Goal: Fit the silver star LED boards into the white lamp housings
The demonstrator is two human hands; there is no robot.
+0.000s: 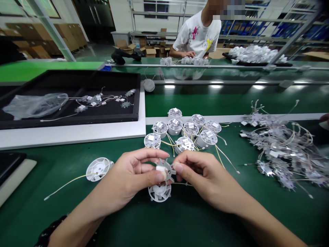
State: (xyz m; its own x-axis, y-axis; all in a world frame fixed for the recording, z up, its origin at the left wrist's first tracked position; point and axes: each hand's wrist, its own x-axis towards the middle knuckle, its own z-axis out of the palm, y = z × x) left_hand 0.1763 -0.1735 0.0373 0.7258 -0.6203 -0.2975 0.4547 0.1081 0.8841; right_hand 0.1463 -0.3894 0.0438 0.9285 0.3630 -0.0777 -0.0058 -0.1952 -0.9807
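Note:
My left hand pinches a small grey star-shaped circuit board with a white label between thumb and fingers. At the board's right edge, my right hand closes thumb and forefinger on it; whether they grip the rim or its wire is hard to see. Just beneath the board lies a white round fan-like housing, partly covered by my fingers. Another such white housing, with a pale wire running left, rests beside my left wrist. Beyond my hands stand several white round units with labels and wires.
A tangled heap of wired star-shaped boards lies at right. At left, a black tray holds more boards and a clear plastic bag. A person in a white shirt works across the green table.

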